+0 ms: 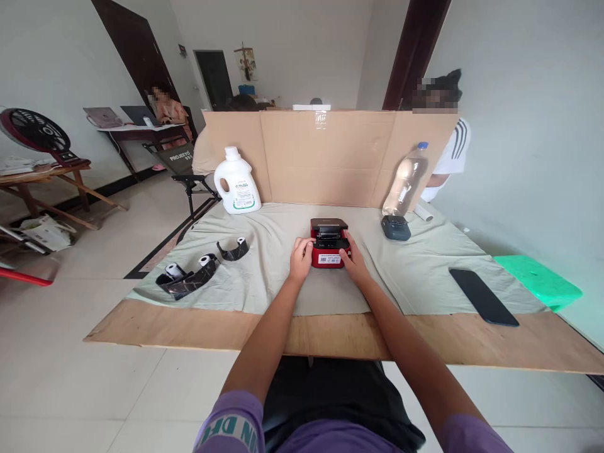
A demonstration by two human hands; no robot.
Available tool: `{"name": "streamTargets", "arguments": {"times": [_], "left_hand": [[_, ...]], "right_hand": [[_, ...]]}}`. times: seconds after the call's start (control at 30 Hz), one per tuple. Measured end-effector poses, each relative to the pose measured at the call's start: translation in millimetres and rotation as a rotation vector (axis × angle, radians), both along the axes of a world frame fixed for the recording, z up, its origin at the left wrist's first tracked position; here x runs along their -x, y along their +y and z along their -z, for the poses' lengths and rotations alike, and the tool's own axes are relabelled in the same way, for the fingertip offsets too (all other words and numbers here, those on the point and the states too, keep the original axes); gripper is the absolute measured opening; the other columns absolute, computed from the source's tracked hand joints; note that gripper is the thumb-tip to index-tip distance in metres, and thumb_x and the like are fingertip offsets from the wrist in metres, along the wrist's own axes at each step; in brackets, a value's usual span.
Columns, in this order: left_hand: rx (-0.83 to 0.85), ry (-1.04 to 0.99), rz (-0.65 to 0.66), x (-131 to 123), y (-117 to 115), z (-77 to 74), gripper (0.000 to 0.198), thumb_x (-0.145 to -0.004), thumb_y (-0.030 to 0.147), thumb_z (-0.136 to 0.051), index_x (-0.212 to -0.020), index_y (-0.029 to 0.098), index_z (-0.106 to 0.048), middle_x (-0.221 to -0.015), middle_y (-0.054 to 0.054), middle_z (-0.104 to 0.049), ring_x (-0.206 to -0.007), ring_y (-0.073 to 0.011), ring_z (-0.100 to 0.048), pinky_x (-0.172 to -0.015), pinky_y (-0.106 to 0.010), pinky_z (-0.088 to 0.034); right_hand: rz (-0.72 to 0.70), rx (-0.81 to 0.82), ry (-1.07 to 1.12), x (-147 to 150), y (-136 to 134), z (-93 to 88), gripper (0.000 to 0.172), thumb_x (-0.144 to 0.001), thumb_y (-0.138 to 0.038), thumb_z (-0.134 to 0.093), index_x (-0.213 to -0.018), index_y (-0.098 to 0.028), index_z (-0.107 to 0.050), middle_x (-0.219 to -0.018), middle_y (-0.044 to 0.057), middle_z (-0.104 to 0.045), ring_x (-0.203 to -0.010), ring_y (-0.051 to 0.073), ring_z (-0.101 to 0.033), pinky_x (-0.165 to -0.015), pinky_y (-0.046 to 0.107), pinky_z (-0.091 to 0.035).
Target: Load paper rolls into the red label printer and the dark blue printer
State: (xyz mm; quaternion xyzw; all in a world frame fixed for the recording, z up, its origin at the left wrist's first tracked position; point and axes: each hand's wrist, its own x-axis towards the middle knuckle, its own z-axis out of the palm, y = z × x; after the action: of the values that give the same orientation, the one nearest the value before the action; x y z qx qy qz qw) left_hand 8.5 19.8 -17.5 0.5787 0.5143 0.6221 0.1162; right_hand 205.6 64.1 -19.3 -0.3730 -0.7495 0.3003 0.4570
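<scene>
A small red and black device (pixel 329 258), apparently a portable label printer, sits on the cloth in the middle of the table with its dark lid raised. A white label with a square code is on its front. My left hand (pixel 301 257) grips its left side, fingertips at the upper edge. On the other side, my right hand (pixel 353 258) holds the right edge, with the thumb near the front corner. What lies inside the opened compartment is too dark to make out.
To the left lie white rolls with black patterned strips (pixel 191 281) and a smaller one (pixel 234 250). A white jug (pixel 237 182), a clear bottle (pixel 406 179) and a dark small case (pixel 396 228) stand before a cardboard screen (pixel 325 157). A black phone (pixel 484 296) lies right. People sit beyond.
</scene>
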Motion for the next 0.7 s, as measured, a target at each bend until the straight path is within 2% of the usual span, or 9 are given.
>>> {"name": "streamTargets", "arguments": {"times": [0.1,0.17,0.23,0.33,0.4,0.53,0.6,0.7], "left_hand": [[0.004,-0.023,0.019,2,3,-0.2,0.031,-0.104,0.034,-0.041,-0.106,0.022,-0.069,-0.104,-0.006,-0.060,-0.101,-0.0175,-0.063,-0.095,-0.031,-0.050],[-0.002,-0.051,0.023,2,5,0.2,0.031,-0.104,0.035,-0.041,-0.106,0.022,-0.069,-0.105,-0.006,-0.060,-0.103,-0.0178,-0.062,-0.096,-0.031,-0.050],[-0.015,-0.079,0.032,2,7,1.2,0.032,-0.104,0.036,-0.041,-0.105,0.023,-0.070,-0.105,-0.006,-0.060,-0.103,-0.0179,-0.062,-0.096,-0.031,-0.050],[-0.028,-0.099,0.050,2,9,2.5,0.031,-0.104,0.035,-0.042,-0.105,0.023,-0.070,-0.105,-0.006,-0.061,-0.102,-0.0177,-0.062,-0.094,-0.031,-0.049],[-0.026,-0.098,0.056,2,9,2.6,0.031,-0.104,0.036,-0.042,-0.106,0.023,-0.070,-0.105,-0.006,-0.061,-0.100,-0.0174,-0.062,-0.092,-0.030,-0.050],[-0.018,-0.097,0.054,2,9,1.5,0.033,-0.105,0.038,-0.041,-0.106,0.023,-0.070,-0.104,-0.006,-0.062,-0.098,-0.0171,-0.062,-0.089,-0.029,-0.050],[-0.014,-0.101,0.051,2,9,1.1,0.033,-0.105,0.039,-0.041,-0.106,0.022,-0.070,-0.103,-0.006,-0.062,-0.097,-0.0170,-0.062,-0.087,-0.029,-0.050],[-0.009,-0.109,0.059,2,9,0.9,0.033,-0.104,0.038,-0.042,-0.105,0.022,-0.070,-0.104,-0.006,-0.062,-0.096,-0.0167,-0.062,-0.086,-0.028,-0.051]], "right_hand": [[0.023,-0.041,0.020,-1,2,-1.2,0.066,-0.098,-0.054,-0.044,-0.156,-0.025,-0.037,-0.156,0.012,-0.046,-0.142,0.026,-0.044,-0.119,0.047,-0.035],[0.048,-0.095,0.038,-2,5,-7.8,0.058,-0.100,-0.055,-0.038,-0.146,-0.023,-0.052,-0.153,0.012,-0.048,-0.142,0.026,-0.044,-0.119,0.045,-0.035],[0.065,-0.125,0.036,-3,11,-20.3,0.053,-0.101,-0.055,-0.036,-0.128,-0.022,-0.068,-0.147,0.012,-0.055,-0.139,0.025,-0.048,-0.118,0.044,-0.037],[0.058,-0.063,-0.061,-2,29,-48.1,0.045,-0.097,-0.053,-0.044,-0.108,-0.023,-0.076,-0.124,0.010,-0.070,-0.121,0.027,-0.061,-0.106,0.044,-0.048],[0.014,-0.003,-0.205,3,45,-68.8,0.039,-0.093,-0.049,-0.051,-0.105,-0.022,-0.077,-0.111,0.009,-0.076,-0.109,0.027,-0.066,-0.096,0.043,-0.053],[-0.140,0.089,-0.522,26,81,-101.6,0.031,-0.088,-0.036,-0.058,-0.105,-0.020,-0.078,-0.106,0.007,-0.078,-0.094,0.024,-0.070,-0.089,0.036,-0.055],[-0.209,0.162,-0.716,41,95,-110.2,0.027,-0.082,-0.027,-0.063,-0.102,-0.020,-0.079,-0.101,0.005,-0.078,-0.088,0.023,-0.070,-0.084,0.033,-0.055],[-0.279,0.266,-1.036,64,107,-113.9,0.022,-0.068,-0.018,-0.070,-0.089,-0.021,-0.080,-0.088,0.004,-0.078,-0.078,0.023,-0.070,-0.074,0.033,-0.055]]}}
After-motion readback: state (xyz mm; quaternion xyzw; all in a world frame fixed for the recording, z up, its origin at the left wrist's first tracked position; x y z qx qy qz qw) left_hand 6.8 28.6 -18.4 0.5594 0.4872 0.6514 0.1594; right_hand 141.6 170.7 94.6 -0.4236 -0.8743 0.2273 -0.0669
